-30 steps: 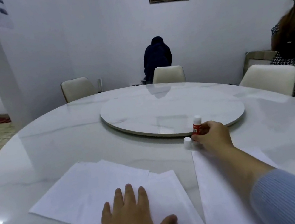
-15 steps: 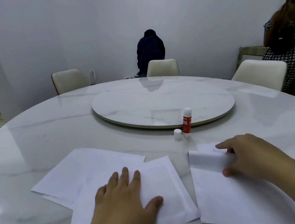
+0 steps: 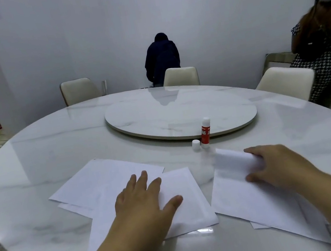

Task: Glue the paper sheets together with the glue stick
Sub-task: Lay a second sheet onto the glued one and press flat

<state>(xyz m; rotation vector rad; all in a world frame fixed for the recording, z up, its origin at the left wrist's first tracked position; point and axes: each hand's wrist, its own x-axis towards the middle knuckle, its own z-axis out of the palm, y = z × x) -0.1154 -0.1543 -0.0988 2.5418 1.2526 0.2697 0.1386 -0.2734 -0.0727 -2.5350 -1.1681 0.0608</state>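
The glue stick (image 3: 205, 132) stands upright and uncapped on the table (image 3: 53, 149), touching or nearly touching the near rim of the turntable (image 3: 180, 111). Its white cap (image 3: 196, 144) stands just beside it, on the left. Neither hand holds it.

Left hand (image 3: 145, 202): fingers straight, palm flat, pressing the middle sheet (image 3: 186, 201), which lies nearer the person than the glue stick and slightly to its left. Right hand (image 3: 277, 165): fingers curled over the far edge of the right sheet (image 3: 250, 198), thumb underneath, gripping it. That edge is lifted and bowed off the table, directly in front of the glue stick.

Step in hand, as judged: bring the right sheet over onto the pressed sheet. To do it well:
- Keep the left palm flat so the lower sheet cannot slide on the polished marble.
- Lift the right sheet by its edge — do not crease it.
- Align the edges before pressing, then smooth outward from the glued strip.

Whether glue already lies on either sheet cannot be told; the paper shows no visible sheen.

Appearance: the sheets are plain white, thin and flexible. More sheets (image 3: 103, 180) lie overlapped to the left of the glue stick, partly under the middle one. The glue stick has a red label, a white body and white top.
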